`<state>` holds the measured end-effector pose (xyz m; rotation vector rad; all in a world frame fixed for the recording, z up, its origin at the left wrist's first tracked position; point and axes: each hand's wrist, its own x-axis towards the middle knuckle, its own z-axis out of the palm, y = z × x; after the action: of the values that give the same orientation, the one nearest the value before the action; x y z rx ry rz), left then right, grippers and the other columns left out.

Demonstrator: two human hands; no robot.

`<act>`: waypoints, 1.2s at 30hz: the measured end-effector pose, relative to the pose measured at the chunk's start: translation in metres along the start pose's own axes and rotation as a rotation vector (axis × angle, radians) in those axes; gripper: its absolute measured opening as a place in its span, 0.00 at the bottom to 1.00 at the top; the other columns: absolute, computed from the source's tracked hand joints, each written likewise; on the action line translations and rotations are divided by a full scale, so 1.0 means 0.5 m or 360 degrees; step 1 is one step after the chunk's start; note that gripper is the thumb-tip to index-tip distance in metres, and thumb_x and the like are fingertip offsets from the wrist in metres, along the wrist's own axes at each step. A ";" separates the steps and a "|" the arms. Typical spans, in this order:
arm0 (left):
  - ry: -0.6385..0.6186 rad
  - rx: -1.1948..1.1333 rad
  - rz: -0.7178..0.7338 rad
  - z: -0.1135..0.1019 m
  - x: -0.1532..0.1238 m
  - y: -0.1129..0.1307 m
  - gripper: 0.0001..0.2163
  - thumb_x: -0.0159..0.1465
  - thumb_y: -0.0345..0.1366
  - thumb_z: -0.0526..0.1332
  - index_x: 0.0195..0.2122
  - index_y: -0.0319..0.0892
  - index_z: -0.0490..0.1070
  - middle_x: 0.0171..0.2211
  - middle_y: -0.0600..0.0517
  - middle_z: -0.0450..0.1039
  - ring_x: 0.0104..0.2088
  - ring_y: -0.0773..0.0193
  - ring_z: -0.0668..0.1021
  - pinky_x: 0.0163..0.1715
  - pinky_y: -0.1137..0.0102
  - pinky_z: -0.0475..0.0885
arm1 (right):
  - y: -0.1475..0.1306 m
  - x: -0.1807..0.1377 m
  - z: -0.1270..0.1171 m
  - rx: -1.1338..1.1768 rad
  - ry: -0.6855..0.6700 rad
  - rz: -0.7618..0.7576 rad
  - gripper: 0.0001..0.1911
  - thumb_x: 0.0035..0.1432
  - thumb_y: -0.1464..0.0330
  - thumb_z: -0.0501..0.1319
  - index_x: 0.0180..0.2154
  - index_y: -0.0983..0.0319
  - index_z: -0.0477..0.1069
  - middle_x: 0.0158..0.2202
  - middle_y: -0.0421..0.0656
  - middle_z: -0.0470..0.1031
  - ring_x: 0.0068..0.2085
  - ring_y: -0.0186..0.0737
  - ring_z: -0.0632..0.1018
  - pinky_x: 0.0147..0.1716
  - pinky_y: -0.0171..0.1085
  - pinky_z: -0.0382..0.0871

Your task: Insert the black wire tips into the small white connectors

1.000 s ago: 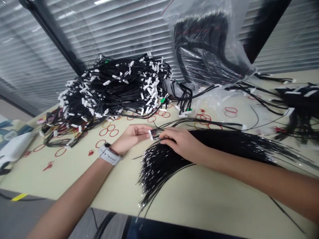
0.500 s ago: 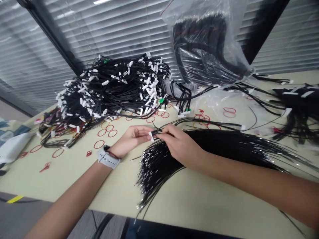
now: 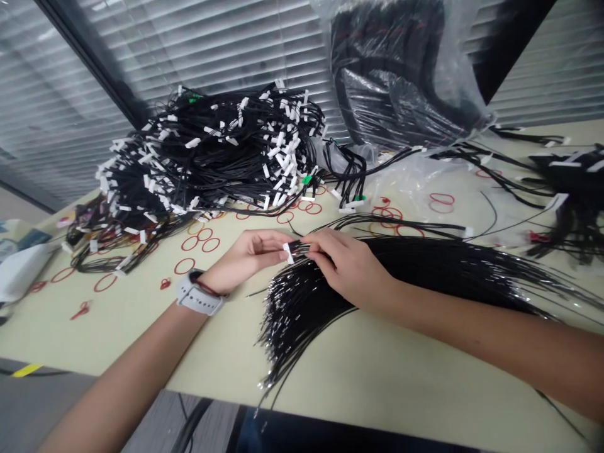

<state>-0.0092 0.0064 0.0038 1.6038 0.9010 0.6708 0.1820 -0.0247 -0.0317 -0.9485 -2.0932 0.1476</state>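
Note:
My left hand (image 3: 257, 255), with a pale watch on its wrist, pinches a small white connector (image 3: 288, 253) between thumb and fingers. Close beside it, the closed fingers of my right hand (image 3: 346, 264) grip thin black wires (image 3: 302, 244) just right of the connector. Whether the wire ends sit inside the connector is too small to tell. Under and beyond my right hand lies a thick bundle of black wires (image 3: 425, 267), its silvery crimped ends (image 3: 276, 321) fanned out at the left.
A big heap of black cables with white connectors (image 3: 212, 151) stands against the blinds. Red rubber bands (image 3: 184, 266) lie scattered on the table (image 3: 117, 333). A plastic bag of black wires (image 3: 391, 82) leans at the back; more cables (image 3: 566, 189) lie at the right.
My right hand has shifted slightly right, leaving more room between its fingertips and the connector. My left hand still pinches the connector. The view has tilted slightly downward.

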 end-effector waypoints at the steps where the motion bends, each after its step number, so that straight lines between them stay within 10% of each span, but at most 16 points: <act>1: 0.0000 0.0007 0.0004 0.000 0.000 0.001 0.09 0.56 0.27 0.62 0.38 0.36 0.73 0.36 0.48 0.77 0.36 0.66 0.77 0.42 0.70 0.70 | 0.000 0.000 0.000 0.0017 0.0020 -0.0015 0.08 0.60 0.75 0.49 0.40 0.64 0.65 0.32 0.43 0.70 0.34 0.36 0.71 0.34 0.35 0.65; 36: 0.0091 -0.0195 0.0004 0.029 -0.001 -0.005 0.09 0.54 0.26 0.63 0.37 0.36 0.73 0.34 0.49 0.77 0.35 0.66 0.77 0.41 0.69 0.71 | -0.003 0.001 -0.001 -0.0070 0.0105 -0.0254 0.10 0.59 0.77 0.49 0.34 0.67 0.68 0.30 0.45 0.68 0.32 0.35 0.69 0.33 0.36 0.66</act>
<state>0.0015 -0.0017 -0.0017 1.4837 0.8826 0.7623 0.1812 -0.0256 -0.0304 -0.7968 -2.1082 -0.0121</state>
